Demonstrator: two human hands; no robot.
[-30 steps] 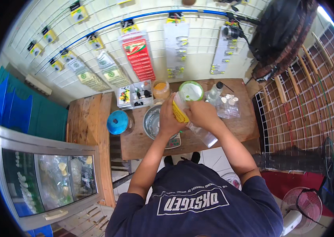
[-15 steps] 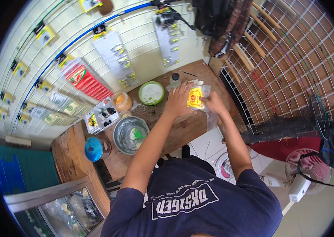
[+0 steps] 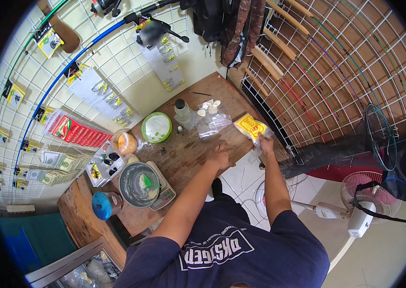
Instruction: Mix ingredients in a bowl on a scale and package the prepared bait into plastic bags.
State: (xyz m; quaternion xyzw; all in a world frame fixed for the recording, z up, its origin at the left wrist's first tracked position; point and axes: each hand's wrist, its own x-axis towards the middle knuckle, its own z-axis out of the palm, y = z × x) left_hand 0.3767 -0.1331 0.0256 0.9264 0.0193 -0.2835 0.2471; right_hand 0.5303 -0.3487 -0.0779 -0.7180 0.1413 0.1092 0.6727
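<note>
My right hand point(image 3: 266, 143) grips the clear plastic end of a yellow packet point(image 3: 251, 127) with red print, at the right side of the wooden table point(image 3: 188, 148). Over the table's front edge is my left hand point(image 3: 219, 157), empty, its fingers loosely apart. Beyond it lies a clear plastic bag point(image 3: 214, 126), with several pale flat pieces point(image 3: 210, 106) at its far end. A clear bottle with a dark cap point(image 3: 182, 111) stands beside the bag, and a tiny capped bottle point(image 3: 180, 129) is close by.
On the left, a grey bowl point(image 3: 132, 196) with a green spatula point(image 3: 148, 182) rests on a scale point(image 3: 165, 191). Around it stand a green bowl of white powder point(image 3: 157, 127), an orange-filled jar point(image 3: 124, 143) and a blue-lidded container point(image 3: 103, 206). A fan point(image 3: 361, 216) stands at right.
My left hand has left the packet and drawn back to the table's front edge. My right hand has moved the packet rightward, uncovering the bag and pale pieces. The view has shifted.
</note>
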